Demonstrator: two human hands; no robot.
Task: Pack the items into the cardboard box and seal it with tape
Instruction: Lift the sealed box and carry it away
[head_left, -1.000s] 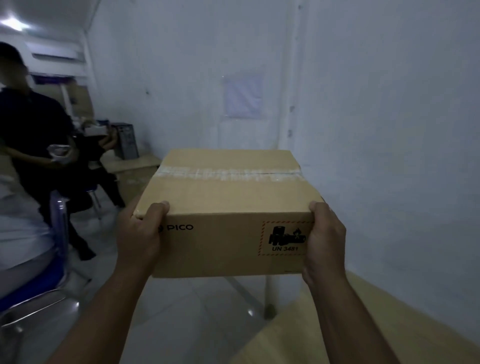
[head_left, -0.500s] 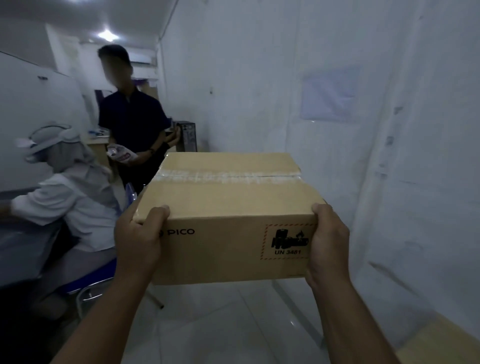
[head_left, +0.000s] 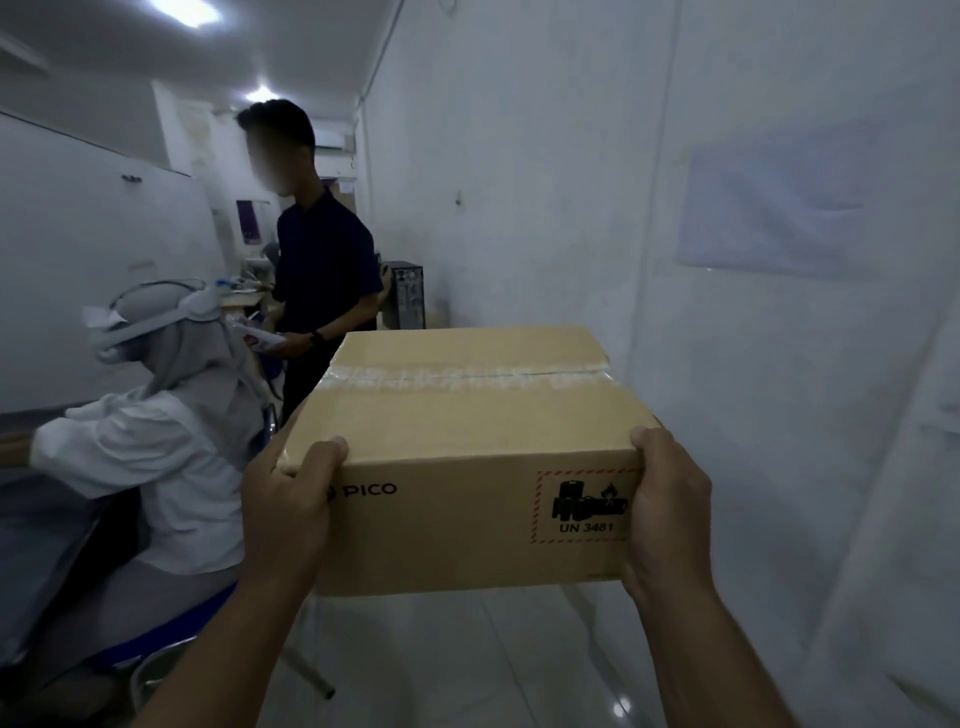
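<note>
On box front: PICO, UN 3481.

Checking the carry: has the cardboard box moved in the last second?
Yes. The cardboard box swung left, away from the posted paper sheet.

View: swung left, down the room.
Standing person: from far left edge to left of middle, beyond the box.
Seated person: newly in view, lower left.
Bench: gone from lower right.
</note>
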